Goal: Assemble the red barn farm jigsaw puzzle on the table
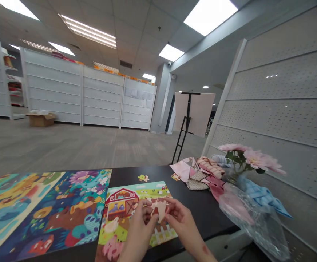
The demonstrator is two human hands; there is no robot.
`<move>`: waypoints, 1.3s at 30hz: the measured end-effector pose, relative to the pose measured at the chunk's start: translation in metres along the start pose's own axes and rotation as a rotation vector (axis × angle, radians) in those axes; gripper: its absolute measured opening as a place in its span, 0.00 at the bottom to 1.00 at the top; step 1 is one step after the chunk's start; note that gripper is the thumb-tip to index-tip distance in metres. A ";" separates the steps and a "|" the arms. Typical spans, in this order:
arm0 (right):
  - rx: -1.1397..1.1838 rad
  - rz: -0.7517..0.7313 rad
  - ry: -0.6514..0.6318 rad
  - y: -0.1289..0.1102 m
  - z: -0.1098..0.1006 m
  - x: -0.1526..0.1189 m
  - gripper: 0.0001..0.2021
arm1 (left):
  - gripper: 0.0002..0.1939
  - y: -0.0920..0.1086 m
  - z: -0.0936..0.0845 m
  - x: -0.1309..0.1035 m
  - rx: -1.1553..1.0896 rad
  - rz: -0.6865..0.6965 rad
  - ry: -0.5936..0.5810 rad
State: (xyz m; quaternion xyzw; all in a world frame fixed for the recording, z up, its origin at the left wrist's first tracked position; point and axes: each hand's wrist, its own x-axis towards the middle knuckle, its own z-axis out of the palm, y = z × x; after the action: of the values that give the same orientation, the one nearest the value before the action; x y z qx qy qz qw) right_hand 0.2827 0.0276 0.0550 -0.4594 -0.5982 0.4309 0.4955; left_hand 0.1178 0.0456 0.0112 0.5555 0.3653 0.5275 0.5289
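A farm jigsaw puzzle (133,193) with a red barn, a hen, a pig and a white fence lies on the black table. Just above its middle, a brown-and-white jigsaw piece (160,211) with part of a cow shows between my hands. My left hand (139,227) closes on its left side, with the thumb toward the front. On the opposite side, my right hand (182,220) pinches its edge; the exact grip is partly hidden. Beyond the puzzle's far edge lie loose jigsaw pieces (143,178), and another loose piece (175,177) sits farther right.
Two colourful picture puzzles (79,207) (13,200) cover the table's left side. Folded cloths (199,178), pink flowers (256,158) and a clear plastic bag (259,222) crowd the right end. An easel (188,116), white shelving (100,96) and a cardboard box (41,118) stand beyond.
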 end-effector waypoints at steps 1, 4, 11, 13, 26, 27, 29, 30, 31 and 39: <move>-0.015 0.018 -0.072 -0.003 0.000 -0.005 0.22 | 0.17 0.001 0.002 0.003 -0.027 0.001 0.001; -0.169 0.018 -0.223 -0.014 -0.008 -0.014 0.14 | 0.18 0.008 0.004 0.010 -0.029 -0.014 -0.050; -0.206 -0.043 -0.167 -0.011 -0.027 0.005 0.21 | 0.18 0.032 0.001 0.027 0.200 0.064 -0.189; -0.217 -0.031 -0.170 0.000 -0.025 0.012 0.19 | 0.18 0.035 -0.001 0.030 0.300 0.093 -0.201; -0.606 0.029 0.087 0.047 -0.028 0.019 0.10 | 0.25 0.023 -0.010 -0.011 0.951 0.205 -0.405; -0.645 0.009 0.114 0.049 -0.028 0.019 0.09 | 0.25 0.024 -0.009 -0.012 0.975 0.192 -0.405; -0.710 -0.031 0.147 0.052 -0.027 0.020 0.08 | 0.26 0.026 -0.007 -0.012 1.005 0.175 -0.402; -0.724 -0.047 0.146 0.053 -0.027 0.021 0.07 | 0.26 0.026 -0.007 -0.011 1.008 0.178 -0.400; -0.726 -0.058 0.134 0.053 -0.027 0.021 0.07 | 0.25 0.026 -0.006 -0.011 1.002 0.188 -0.393; -0.626 -0.070 0.085 0.058 -0.033 0.021 0.07 | 0.25 0.028 -0.006 -0.010 1.023 0.199 -0.430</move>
State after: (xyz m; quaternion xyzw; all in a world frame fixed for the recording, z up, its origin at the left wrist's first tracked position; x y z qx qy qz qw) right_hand 0.3206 0.0622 0.0071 -0.5865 -0.6958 0.1888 0.3691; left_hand 0.1061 0.0321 0.0354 0.8679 0.4043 0.2054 0.2025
